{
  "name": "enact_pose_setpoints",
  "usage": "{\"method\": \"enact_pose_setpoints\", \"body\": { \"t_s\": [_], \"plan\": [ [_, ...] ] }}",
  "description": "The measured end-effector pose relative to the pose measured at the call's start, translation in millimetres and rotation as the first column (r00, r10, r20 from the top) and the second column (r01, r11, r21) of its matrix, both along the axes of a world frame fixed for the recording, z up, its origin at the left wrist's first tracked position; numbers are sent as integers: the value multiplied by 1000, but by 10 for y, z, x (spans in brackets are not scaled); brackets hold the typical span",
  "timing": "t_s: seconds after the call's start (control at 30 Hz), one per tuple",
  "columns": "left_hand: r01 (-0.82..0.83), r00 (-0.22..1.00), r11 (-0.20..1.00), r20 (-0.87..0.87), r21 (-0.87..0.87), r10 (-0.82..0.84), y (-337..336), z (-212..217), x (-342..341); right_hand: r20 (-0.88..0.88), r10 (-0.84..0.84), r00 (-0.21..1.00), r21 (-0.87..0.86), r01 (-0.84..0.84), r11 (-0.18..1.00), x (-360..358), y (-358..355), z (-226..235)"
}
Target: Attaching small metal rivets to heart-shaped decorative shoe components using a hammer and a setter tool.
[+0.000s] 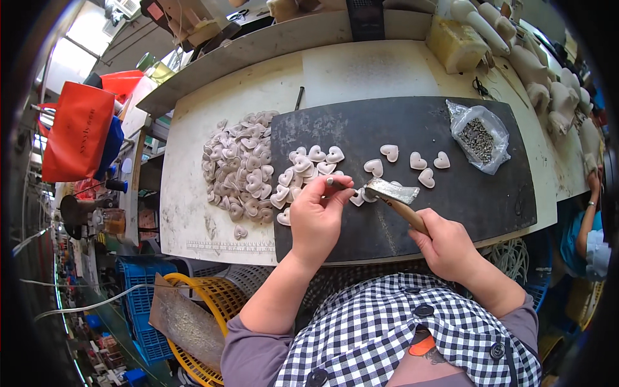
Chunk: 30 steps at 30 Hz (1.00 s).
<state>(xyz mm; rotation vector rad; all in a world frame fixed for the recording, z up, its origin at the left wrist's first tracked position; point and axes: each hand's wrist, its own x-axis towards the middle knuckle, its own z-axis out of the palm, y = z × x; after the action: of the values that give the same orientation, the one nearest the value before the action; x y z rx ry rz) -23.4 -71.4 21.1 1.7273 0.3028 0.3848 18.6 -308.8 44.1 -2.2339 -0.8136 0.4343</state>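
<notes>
In my right hand [445,245] is a hammer [405,211], gripped by its wooden handle, its worn metal head over the dark mat [361,235]. My left hand [319,216] pinches a short dark metal rod [334,185], perhaps a punch, close to the hammer head. Several pale padded heart shapes [316,153] lie on the mat beyond my left hand. A few more heart pieces [418,160] are scattered further right, and some are partly hidden under the hammer head. Further right on the mat rests an open clear plastic bag [478,138] of small metal bits.
A large pile of hearts [238,164] covers the table's left part. A dark rod [299,98] lies behind the mat, and a yellowish block [456,45] stands at the back right. Yellow [200,322] and blue baskets [138,303] stand below left. Another person's arm [588,219] shows at far right.
</notes>
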Motion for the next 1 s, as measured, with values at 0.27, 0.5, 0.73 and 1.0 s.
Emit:
{"method": "enact_pose_setpoints", "body": {
  "t_s": [0.27,0.5,0.73,1.0],
  "plan": [
    [20,999,979,-39,203,-13,36,-184,67,8,23,1000,-208,-21,978,-29,65,-38],
    [52,997,927,38,371,-71,64,-288,63,-28,18,999,-187,-23,982,-8,64,-67],
    [0,999,892,31,452,-15,9,-263,79,-5,39,999,-196,-39,980,23,57,-81],
    [-29,999,905,35,425,15,4,-284,84,-7,40,999,-193,-41,980,24,55,-81]
  ]
}}
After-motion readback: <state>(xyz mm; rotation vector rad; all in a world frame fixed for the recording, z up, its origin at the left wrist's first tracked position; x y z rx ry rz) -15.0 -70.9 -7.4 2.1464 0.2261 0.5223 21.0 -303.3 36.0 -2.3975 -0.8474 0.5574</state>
